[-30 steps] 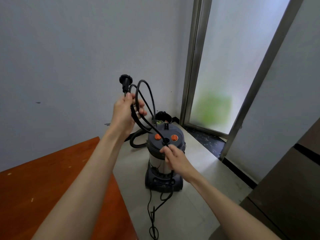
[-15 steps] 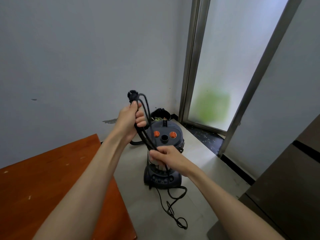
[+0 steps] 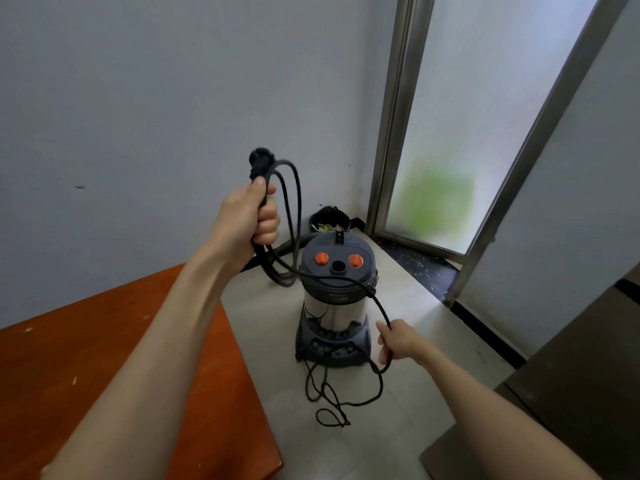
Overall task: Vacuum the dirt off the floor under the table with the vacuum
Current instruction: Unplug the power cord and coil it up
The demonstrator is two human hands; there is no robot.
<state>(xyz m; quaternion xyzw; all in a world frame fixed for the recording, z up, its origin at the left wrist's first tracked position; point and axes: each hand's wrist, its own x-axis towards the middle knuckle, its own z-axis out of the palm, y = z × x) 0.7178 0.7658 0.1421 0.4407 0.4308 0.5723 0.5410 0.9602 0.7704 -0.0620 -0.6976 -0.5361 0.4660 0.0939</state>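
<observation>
Lower left of frame: corner of a red-brown table point(image 3: 104, 358). Left of centre, raised: left hand point(image 3: 247, 220) clenched round several loops of black power cord point(image 3: 294, 216), plug point(image 3: 259, 161) sticking up above the fist. Centre: canister vacuum point(image 3: 334, 299) upright on pale floor point(image 3: 408, 341), between table and glass door point(image 3: 467, 133). Right of centre, low: right hand point(image 3: 394, 342) curled around a single run of cord beside the vacuum's base. Below: slack cord heaped in loose tangles. Risk: knots tightening, or a snagged base tipping the vacuum.
</observation>
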